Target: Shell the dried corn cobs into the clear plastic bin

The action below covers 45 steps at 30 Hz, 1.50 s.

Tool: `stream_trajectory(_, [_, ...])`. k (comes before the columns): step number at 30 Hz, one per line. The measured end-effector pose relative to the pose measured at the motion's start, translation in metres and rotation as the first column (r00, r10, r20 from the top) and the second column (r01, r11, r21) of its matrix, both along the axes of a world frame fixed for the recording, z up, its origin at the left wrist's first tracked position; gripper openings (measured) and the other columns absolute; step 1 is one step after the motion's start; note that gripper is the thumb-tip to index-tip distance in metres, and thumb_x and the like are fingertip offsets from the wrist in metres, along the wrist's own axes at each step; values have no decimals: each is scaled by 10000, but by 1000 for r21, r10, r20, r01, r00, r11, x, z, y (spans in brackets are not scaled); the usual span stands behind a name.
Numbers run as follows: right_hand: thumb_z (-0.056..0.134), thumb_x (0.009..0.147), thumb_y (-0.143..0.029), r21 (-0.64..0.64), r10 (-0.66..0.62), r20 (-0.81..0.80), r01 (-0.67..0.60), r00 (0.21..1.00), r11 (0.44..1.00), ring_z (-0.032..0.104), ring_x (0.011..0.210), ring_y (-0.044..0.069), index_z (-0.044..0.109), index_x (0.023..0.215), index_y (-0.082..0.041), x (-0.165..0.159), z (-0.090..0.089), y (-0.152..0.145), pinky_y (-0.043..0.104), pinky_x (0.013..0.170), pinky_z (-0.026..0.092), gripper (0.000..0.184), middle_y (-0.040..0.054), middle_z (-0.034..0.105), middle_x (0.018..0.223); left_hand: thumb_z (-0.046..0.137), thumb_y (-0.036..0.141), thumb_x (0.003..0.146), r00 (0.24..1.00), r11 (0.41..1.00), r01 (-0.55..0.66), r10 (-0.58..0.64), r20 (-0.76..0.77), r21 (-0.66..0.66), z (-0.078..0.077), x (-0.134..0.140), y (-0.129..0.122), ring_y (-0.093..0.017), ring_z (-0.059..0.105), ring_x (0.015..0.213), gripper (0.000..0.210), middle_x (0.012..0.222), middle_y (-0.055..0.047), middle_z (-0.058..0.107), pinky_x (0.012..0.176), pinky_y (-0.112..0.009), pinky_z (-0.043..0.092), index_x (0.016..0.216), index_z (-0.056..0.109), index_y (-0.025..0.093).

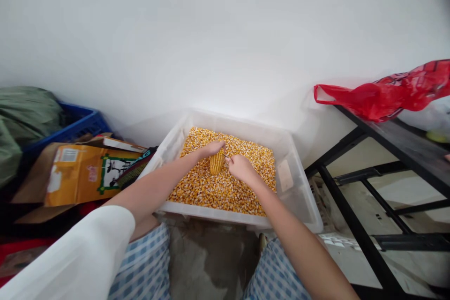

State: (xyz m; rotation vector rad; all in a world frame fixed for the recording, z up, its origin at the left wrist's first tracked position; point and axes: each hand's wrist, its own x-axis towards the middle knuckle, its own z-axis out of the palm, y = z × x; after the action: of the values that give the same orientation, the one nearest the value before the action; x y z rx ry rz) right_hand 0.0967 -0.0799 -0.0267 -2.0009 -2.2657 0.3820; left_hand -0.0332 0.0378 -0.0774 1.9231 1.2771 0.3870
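An ear of corn [216, 163] stands tilted over a bed of loose corn kernels [225, 192] inside a translucent plastic bin [295, 183]. My left hand [213, 147] is closed round the upper end of the ear. Close on its right, my right hand [240, 166] is closed on a thin, dark, pointed tool [226, 155]. The tool's tip is at the ear's upper right side, by my left fingers. Most of the tool is hidden in my right fist, so its exact kind does not show.
To the left are a torn yellow cardboard box [80, 173] and a blue crate [84, 122] with a green bag [30, 112]. On the right, a black metal-framed table [408, 145] bears a red plastic bag [383, 93]. A white wall [218, 37] rises behind the bin.
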Motion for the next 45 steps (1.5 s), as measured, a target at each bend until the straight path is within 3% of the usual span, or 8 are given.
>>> stream_trajectory(8, [305,862,-333,-17,-60,-14,60,998,998,581,806,169,632,872,-103,-3,-6,2,215,652,354,400,143,627,870,193,360,768,994,996,15,-6,-109,82,5,7,-5,-178,522,834,447,865,-51,609,758,-256,399,723,585,149])
stream_trajectory(14, [349,833,-357,-21,-59,-68,57,996,998,582,704,163,637,801,-107,4,-3,5,214,581,348,383,127,635,786,191,362,784,979,990,59,-33,-202,128,5,14,-6,-177,541,792,461,839,-64,620,710,-256,406,767,599,148])
stream_trajectory(21, [389,806,-388,-344,-22,-182,-43,983,938,499,418,96,616,709,-107,32,13,13,192,456,361,374,61,597,591,192,355,822,948,938,246,-179,-265,245,13,24,-25,-176,551,776,477,816,-89,631,700,-253,393,740,606,132])
stream_trajectory(24, [416,791,-408,-415,-12,-175,-63,985,908,477,373,90,609,684,-107,40,19,13,196,422,363,373,51,581,571,198,358,831,921,893,337,-247,-301,299,13,28,-32,-172,554,711,480,754,-96,629,667,-254,389,715,602,126])
stream_trajectory(28, [430,785,-425,-448,12,-162,-84,987,890,465,356,77,610,668,-105,41,27,10,192,410,361,386,52,590,596,188,371,828,918,894,345,-258,-302,286,14,27,-32,-174,553,695,501,751,-96,630,651,-252,384,721,609,121])
stream_trajectory(35, [383,808,-420,-383,12,-156,-71,988,921,503,383,88,607,698,-106,39,25,5,187,429,368,402,68,614,639,179,384,802,951,952,239,-190,-243,193,14,17,-20,-176,544,774,499,819,-75,629,696,-244,394,777,608,129])
stream_trajectory(42, [333,831,-394,-229,39,-190,-83,981,970,501,413,83,582,703,-109,31,14,7,171,448,343,399,51,574,564,187,389,771,976,971,178,-154,-153,161,-1,8,-2,-167,528,791,480,828,-40,611,735,-250,396,781,608,159])
stream_trajectory(45, [324,835,-407,-191,46,-192,-83,980,978,492,419,79,570,663,-116,28,11,7,167,451,329,419,43,556,535,184,388,766,980,976,157,-135,-144,153,0,8,-2,-171,527,786,483,833,-43,609,723,-254,398,776,608,156])
